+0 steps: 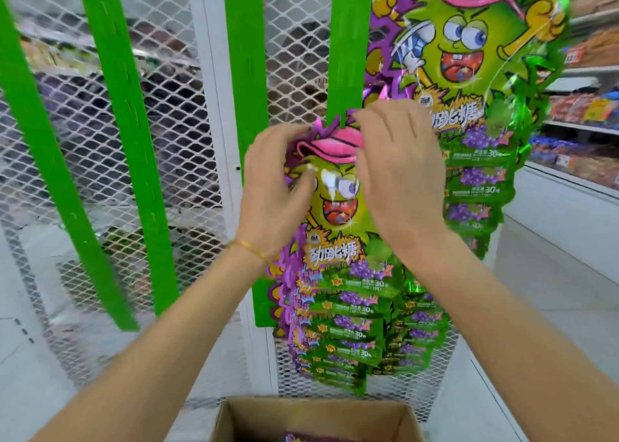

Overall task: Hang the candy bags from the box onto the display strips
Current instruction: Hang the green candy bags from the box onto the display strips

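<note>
White mesh panelling backs the green display strip (348,39). My left hand (278,187) pinches the candy bag (338,207) by its header at the strip; my right hand (398,170) covers that header (grip not discernible). Probably light, limp, slippery foil: hold by header. Hung bags (479,90) crowd right of the strip; box (234,418) sits below it.

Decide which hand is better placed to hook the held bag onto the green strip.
Likely the right hand: its fingertips sit at the candy bag's top by the green strip; left hand grips its side.
</note>
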The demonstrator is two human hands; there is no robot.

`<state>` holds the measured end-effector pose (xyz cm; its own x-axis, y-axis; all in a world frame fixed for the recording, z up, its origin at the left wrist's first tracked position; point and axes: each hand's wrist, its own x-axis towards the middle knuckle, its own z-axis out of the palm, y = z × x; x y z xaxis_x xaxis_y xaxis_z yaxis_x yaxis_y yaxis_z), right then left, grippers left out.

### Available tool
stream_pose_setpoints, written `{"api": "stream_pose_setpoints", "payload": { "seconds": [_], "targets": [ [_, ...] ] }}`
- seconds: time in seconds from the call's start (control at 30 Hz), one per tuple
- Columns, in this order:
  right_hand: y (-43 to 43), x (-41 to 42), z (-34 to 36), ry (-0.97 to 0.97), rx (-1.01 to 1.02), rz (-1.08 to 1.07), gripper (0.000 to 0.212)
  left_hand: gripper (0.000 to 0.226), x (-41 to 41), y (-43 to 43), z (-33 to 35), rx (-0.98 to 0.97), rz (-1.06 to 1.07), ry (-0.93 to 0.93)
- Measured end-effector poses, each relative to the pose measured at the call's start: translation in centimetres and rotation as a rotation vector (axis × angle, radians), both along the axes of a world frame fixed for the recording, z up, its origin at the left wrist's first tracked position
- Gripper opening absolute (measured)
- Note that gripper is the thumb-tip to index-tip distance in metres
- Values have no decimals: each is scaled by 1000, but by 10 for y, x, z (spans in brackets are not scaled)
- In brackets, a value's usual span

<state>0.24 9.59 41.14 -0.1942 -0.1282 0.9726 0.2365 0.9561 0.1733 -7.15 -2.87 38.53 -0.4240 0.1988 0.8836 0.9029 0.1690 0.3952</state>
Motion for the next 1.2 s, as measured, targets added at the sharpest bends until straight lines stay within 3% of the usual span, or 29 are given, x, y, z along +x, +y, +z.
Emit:
{"api": "stream_pose_setpoints", "payload": {
  "seconds": [0.07, 0.13, 0.2, 0.33, 0.47, 0.63, 0.77, 0.9, 1.03, 1.1, 1.2],
  "targets": [
    [-15, 20, -42, 21, -25, 190, 18, 40, 17, -18, -52, 7, -9, -8],
    [-33, 35, -107, -159, -114, 350, 21, 36, 36, -37, -119, -119, -48, -107],
    [-47, 43, -183, -493, -235, 354, 25, 37, 51, -59, -189, -312, -96, -301],
    [-51, 47, -335, -1368, -630, 267, 27, 45, 59, -105, -294, -689, -68, -620],
    [-54, 54, -452, -1742, -852, 166, 50, 55, 57, -117, -324, -829, -34, -808],
    [-61, 58, -510, -1768, -952, -23, 92, 31, 54, -128, -334, -888, -9, -833],
    [-64, 53, -526, -1856, -1007, -96, 103, 31, 51, -131, -338, -860, 4, -898],
    [-69, 55, -530, -1732, -725, -160, 70, 31, 48, -128, -339, -848, 7, -910],
    [-54, 57, -503, -1795, -405, -109, 24, 29, 47, -121, -341, -868, -11, -907],
    [-38, 45, -468, -1764, -516, -67, 13, 29, 48, -116, -343, -896, -29, -896],
    [-14, 25, -410, -1698, -1009, -50, 31, 39, 54, -109, -341, -1039, -101, -861]
  ]
}}
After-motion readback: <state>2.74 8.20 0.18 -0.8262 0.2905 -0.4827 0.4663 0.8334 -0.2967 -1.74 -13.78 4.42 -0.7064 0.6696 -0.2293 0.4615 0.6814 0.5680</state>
